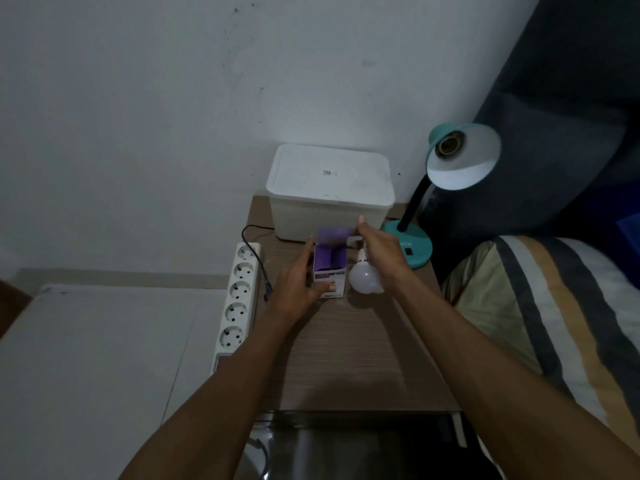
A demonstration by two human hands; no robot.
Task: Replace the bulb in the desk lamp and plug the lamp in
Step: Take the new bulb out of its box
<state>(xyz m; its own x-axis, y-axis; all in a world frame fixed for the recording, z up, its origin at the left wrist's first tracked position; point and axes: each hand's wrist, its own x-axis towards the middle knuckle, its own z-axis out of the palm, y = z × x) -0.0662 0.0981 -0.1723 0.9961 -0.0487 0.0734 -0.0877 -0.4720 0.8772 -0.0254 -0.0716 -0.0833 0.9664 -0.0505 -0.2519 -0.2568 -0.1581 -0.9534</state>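
A teal desk lamp [415,245] stands at the table's back right, its shade [464,164] tilted toward me with an empty socket [450,145]. My left hand [298,285] grips a purple and white bulb box [329,268] standing upright on the table. My right hand [379,252] pinches the box's blurred top flap [334,234], which is lifted open. A white bulb [363,280] lies under my right wrist, base pointing away; I cannot tell whether the hand touches it. A black cord with its plug [267,291] lies beside a white power strip [239,299].
A white lidded tub [329,188] sits against the wall behind the box. The wooden table [346,358] meets a bed with a striped cover [554,323] on the right. A white surface [104,341] lies on the left, and a dark shiny object [363,445] at the near edge.
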